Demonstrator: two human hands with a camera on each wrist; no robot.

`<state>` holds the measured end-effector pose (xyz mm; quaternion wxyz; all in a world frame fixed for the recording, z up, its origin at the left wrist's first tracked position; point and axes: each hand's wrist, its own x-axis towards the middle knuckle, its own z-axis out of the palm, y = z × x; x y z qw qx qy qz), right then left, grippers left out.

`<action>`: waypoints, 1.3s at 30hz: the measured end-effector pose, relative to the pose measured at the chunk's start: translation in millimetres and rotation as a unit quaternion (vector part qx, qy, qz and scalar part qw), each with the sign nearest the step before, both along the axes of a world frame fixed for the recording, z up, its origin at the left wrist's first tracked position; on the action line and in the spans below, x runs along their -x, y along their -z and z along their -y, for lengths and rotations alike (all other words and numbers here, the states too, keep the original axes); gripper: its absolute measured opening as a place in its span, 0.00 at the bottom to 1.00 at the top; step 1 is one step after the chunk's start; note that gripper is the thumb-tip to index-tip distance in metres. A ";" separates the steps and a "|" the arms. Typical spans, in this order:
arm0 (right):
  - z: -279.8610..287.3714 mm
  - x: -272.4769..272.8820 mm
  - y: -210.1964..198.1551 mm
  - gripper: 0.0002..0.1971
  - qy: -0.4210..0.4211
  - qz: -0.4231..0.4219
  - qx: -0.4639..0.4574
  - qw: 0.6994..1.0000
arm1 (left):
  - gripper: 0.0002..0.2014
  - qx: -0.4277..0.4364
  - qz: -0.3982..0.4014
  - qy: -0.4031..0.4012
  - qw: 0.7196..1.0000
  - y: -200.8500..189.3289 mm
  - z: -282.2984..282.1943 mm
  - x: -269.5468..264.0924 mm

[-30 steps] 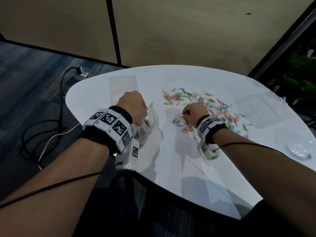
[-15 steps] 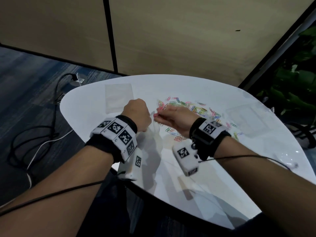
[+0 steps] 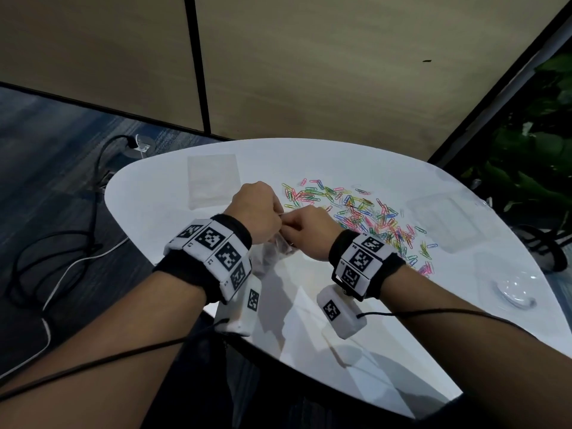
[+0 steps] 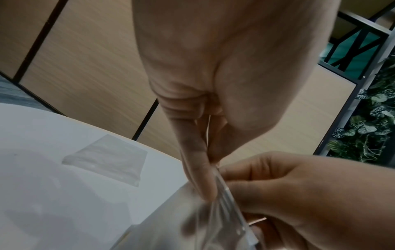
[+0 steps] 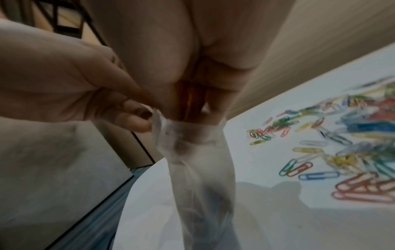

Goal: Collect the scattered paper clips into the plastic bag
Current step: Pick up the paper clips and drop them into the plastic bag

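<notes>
My left hand (image 3: 257, 212) pinches the rim of a clear plastic bag (image 3: 268, 255) that hangs over the white table (image 3: 371, 320) near its front left edge. In the left wrist view the thumb (image 4: 200, 170) presses the bag's rim (image 4: 226, 201). My right hand (image 3: 309, 232) is against it, fingers curled and pushed into the bag's mouth (image 5: 192, 135). Orange streaks between those fingers look like paper clips. A wide scatter of coloured paper clips (image 3: 368, 218) lies just right of the hands, also seen as loose clips (image 5: 342, 152) beside the bag.
A spare flat clear bag (image 3: 213, 181) lies at the table's far left. More clear bags (image 3: 445, 224) and a clear dish (image 3: 510, 292) sit at the right. Cables (image 3: 62, 249) trail on the floor to the left. Plants (image 3: 532, 168) stand past the right edge.
My right hand left the clip pile and moved left to the bag held by my left hand; its fingers now reach into the bag's mouth. The left hand stayed in place.
</notes>
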<state>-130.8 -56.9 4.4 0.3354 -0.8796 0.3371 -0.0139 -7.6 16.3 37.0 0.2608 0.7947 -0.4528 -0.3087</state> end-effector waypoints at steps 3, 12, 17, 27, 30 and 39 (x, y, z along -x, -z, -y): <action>0.7 1.4 -4.3 0.16 -0.033 -0.017 -0.004 0.999 | 0.13 -0.005 -0.004 -0.010 1.000 0.7 -0.7 -3.1; 61.5 29.1 7.3 0.18 0.177 0.069 0.020 0.982 | 0.11 -0.024 -0.001 -0.053 0.998 1.3 -5.1 -21.1; 37.5 40.3 68.9 0.22 -0.062 -0.139 0.046 0.987 | 0.12 -0.028 0.002 -0.046 0.999 2.1 -6.9 -22.8; 43.6 84.5 97.3 0.25 -0.118 -0.290 0.247 0.917 | 0.09 -0.048 0.010 -0.031 0.998 7.0 0.0 -21.4; 59.5 91.2 95.0 0.20 -0.081 -0.214 0.232 0.945 | 0.07 -0.049 0.023 -0.016 0.998 6.9 3.3 -14.0; 90.7 99.6 74.8 0.08 0.201 -0.089 0.086 0.972 | 0.09 -0.063 0.025 -0.017 0.998 7.2 8.4 -5.9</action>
